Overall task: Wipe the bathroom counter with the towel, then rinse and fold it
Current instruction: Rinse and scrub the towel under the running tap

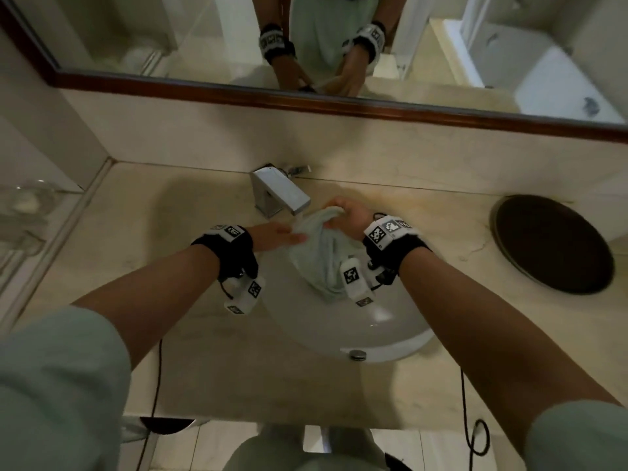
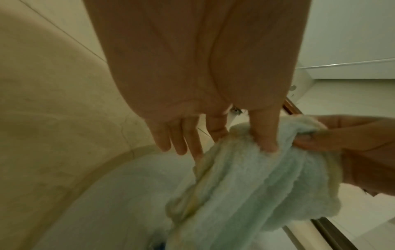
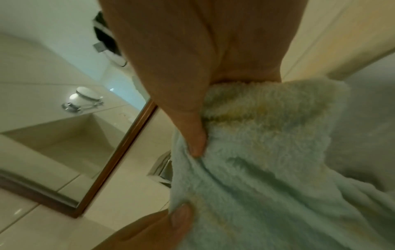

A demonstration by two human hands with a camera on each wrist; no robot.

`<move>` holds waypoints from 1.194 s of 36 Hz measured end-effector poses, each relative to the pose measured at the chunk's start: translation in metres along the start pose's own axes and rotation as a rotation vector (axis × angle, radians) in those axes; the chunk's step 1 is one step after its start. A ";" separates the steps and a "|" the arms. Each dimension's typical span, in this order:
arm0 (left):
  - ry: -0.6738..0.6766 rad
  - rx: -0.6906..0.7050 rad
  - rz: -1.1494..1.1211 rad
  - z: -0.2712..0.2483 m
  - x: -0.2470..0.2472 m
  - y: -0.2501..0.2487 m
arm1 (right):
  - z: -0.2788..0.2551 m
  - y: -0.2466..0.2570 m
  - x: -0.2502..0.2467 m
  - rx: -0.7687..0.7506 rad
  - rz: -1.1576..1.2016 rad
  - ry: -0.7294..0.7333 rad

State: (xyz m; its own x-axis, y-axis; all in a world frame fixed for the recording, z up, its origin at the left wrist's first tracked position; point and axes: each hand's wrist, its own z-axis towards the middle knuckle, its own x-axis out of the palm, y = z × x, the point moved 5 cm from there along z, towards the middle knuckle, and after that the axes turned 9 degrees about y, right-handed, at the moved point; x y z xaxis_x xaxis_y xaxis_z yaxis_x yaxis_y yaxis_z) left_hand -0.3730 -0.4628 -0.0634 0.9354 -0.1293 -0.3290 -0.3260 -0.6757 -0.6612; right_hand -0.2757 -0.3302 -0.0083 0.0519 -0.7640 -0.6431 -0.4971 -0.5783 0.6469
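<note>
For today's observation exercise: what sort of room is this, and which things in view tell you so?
A bathroom, most likely: a white sink set in a counter, a tap over it, and a wide mirror on the wall behind.

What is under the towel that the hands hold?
Under the towel is the white sink basin, with its overflow hole visible. The towel hides the basin's bottom, so the drain cannot be seen.

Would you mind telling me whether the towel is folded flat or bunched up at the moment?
Bunched, not folded: the towel hangs in loose gathers over the sink, gripped by the right hand.
</note>
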 end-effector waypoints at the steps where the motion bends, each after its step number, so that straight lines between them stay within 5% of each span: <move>1: 0.035 0.009 0.006 -0.003 0.004 -0.002 | 0.001 0.003 0.000 0.000 0.008 -0.012; 13: 0.028 -0.021 0.082 0.001 0.008 0.017 | -0.002 -0.010 -0.022 0.030 0.352 -0.139; 20: -0.212 0.251 -0.591 -0.010 -0.021 0.011 | -0.015 0.011 -0.040 -0.144 0.575 -0.200; 24: -0.404 0.220 -0.321 -0.011 -0.037 0.011 | -0.007 0.007 -0.040 -0.175 0.452 -0.238; 29: -0.448 0.121 0.087 -0.009 -0.033 0.014 | 0.007 -0.002 -0.023 -0.165 0.241 -0.142; 34: -0.498 0.270 0.239 -0.006 -0.027 0.007 | 0.025 -0.018 -0.008 -0.052 0.072 -0.135; 43: -0.534 0.188 0.395 0.025 -0.010 0.021 | 0.049 -0.044 0.010 0.204 -0.013 -0.329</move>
State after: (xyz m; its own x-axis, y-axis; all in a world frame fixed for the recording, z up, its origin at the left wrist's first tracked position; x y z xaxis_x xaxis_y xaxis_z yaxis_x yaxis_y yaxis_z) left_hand -0.3928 -0.4576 -0.0910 0.5621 0.0677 -0.8243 -0.6918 -0.5078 -0.5134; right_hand -0.2954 -0.2981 -0.0631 -0.2049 -0.6049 -0.7695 -0.6624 -0.4931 0.5640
